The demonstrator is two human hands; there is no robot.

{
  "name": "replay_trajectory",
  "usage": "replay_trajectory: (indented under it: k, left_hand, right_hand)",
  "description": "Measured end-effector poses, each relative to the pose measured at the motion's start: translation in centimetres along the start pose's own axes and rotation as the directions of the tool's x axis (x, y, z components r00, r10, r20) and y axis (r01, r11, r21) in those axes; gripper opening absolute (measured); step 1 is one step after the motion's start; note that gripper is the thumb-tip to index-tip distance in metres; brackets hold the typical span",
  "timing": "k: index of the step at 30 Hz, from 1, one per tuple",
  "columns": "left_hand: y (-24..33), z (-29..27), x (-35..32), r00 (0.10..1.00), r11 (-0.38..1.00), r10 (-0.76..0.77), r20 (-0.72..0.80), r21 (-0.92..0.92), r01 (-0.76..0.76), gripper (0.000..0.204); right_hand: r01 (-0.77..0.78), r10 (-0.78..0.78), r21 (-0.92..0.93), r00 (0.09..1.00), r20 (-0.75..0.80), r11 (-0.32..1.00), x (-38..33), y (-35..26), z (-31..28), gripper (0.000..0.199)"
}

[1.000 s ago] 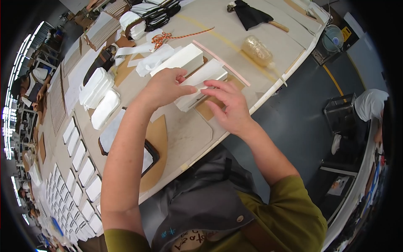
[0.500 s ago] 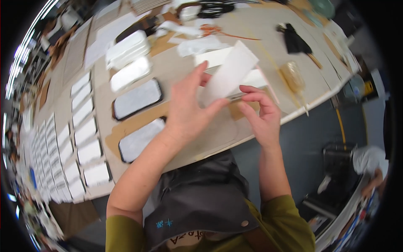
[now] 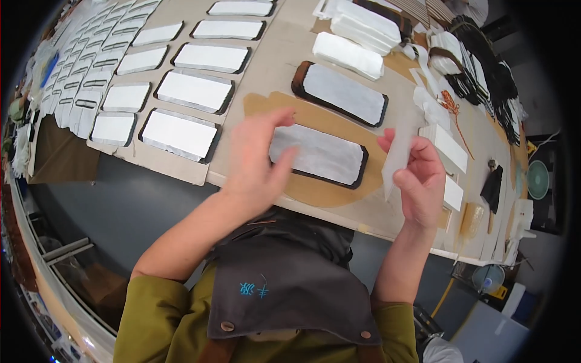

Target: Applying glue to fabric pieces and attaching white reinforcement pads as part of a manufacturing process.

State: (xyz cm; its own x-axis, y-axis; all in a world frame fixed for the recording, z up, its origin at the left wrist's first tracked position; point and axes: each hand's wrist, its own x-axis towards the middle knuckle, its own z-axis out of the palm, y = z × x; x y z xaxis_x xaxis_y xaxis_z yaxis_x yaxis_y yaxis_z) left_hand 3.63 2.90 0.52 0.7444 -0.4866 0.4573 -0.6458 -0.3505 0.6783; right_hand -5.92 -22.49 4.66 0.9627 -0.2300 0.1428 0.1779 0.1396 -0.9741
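A thin white rectangular sheet (image 3: 398, 156), seen nearly edge-on, is pinched between the thumb and fingers of my right hand (image 3: 423, 181). My left hand (image 3: 254, 160) holds nothing, its thumb and fingers apart and slightly blurred. It hovers by the left end of a grey-white rectangular panel (image 3: 321, 154) with a dark border. That panel lies on a brown paper piece (image 3: 272, 109). Just beyond sits a second dark-edged panel (image 3: 345, 94), brown at its left end. Whether my left fingertips touch the near panel I cannot tell.
Rows of white-topped, dark-edged panels (image 3: 181, 133) cover the table's left part. White stacks (image 3: 348, 55) stand at the back. White strips (image 3: 445, 148), orange cord (image 3: 448, 103), a black brush-like tool (image 3: 493, 184) and a yellowish wrapped block (image 3: 472, 219) lie to the right.
My view has swung left. The white sheet, earlier between both hands over the white strips, is now in my right hand alone. My left hand has let go and moved to the near panel.
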Motion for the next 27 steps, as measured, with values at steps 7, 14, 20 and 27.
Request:
replay_trajectory:
  k: [7, 14, 20, 27]
  left_hand:
    - [-2.5, -1.1, -2.6, 0.987, 0.986, -0.158, -0.027, -0.051, 0.157, 0.057]
    - [-2.8, -1.3, -2.5, 0.972, 0.969, -0.226, 0.059, -0.091, 0.231, 0.06]
    - [-2.8, -1.3, -2.4, 0.973, 0.971, -0.223, 0.062, -0.079, 0.228, 0.062]
    - [-2.7, -1.3, -2.1, 0.987, 0.986, -0.159, 0.037, -0.052, 0.161, 0.062]
  right_hand:
    - [0.105, 0.105, -0.728, 0.966, 0.237, 0.678, 2.0, 1.2, 4.6, 0.039]
    - [0.085, 0.111, -0.766, 0.973, 0.201, 0.637, 2.1, 3.1, 6.1, 0.039]
    - [0.064, 0.135, -0.777, 0.973, 0.188, 0.626, 2.3, 3.6, 6.0, 0.04]
    - [0.118, 0.119, -0.8, 0.966, 0.23, 0.589, 2.5, 3.4, 6.0, 0.039]
